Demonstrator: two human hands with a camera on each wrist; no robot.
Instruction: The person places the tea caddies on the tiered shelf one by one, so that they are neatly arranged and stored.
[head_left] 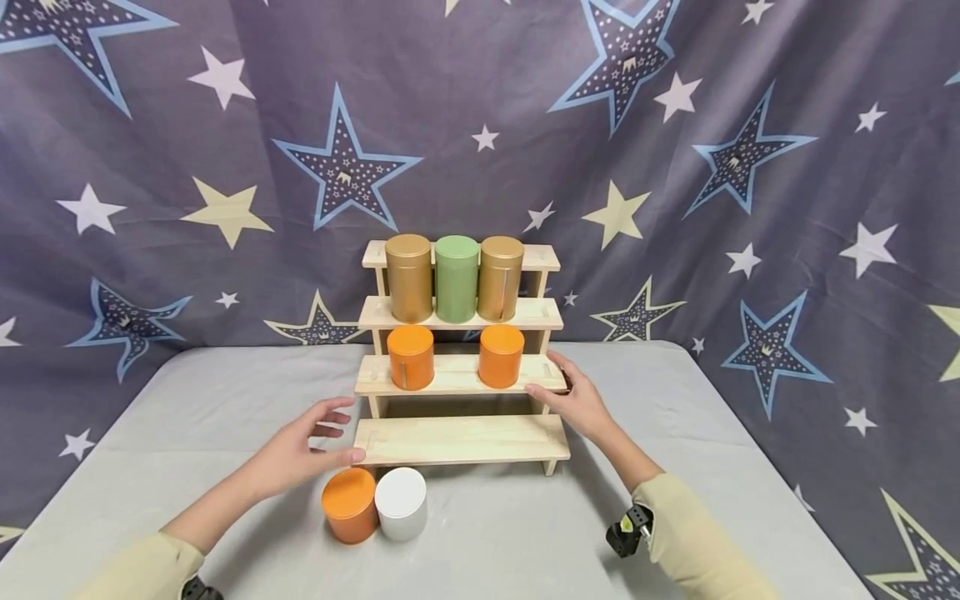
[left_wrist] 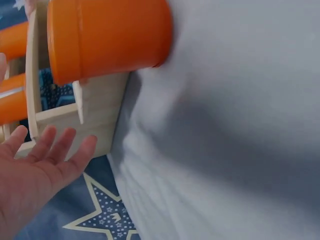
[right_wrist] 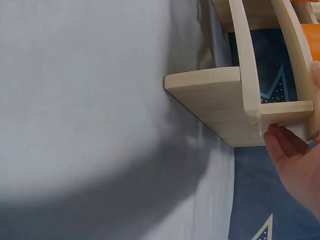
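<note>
A stepped wooden display stand (head_left: pixel 461 439) has four shelves. My right hand (head_left: pixel 581 406) grips the right end of its second shelf from the bottom, thumb at the front edge and fingers at the side. My left hand (head_left: pixel 288 454) is beside the stand's left end, fingers spread and thumb tip right at the lowest shelf's corner. Below that thumb, an orange canister (head_left: pixel 349 506) stands on the table next to a white canister (head_left: pixel 402 504). Two orange canisters, a left one (head_left: pixel 411 358) and a right one (head_left: pixel 501 357), stand on the gripped shelf.
On the shelf above stand a left gold canister (head_left: pixel 409 279), a green canister (head_left: pixel 457 280) and a right gold canister (head_left: pixel 500 280). A pale grey cloth (head_left: pixel 517 533) covers the table. A star-patterned curtain (head_left: pixel 480 75) hangs behind and at both sides.
</note>
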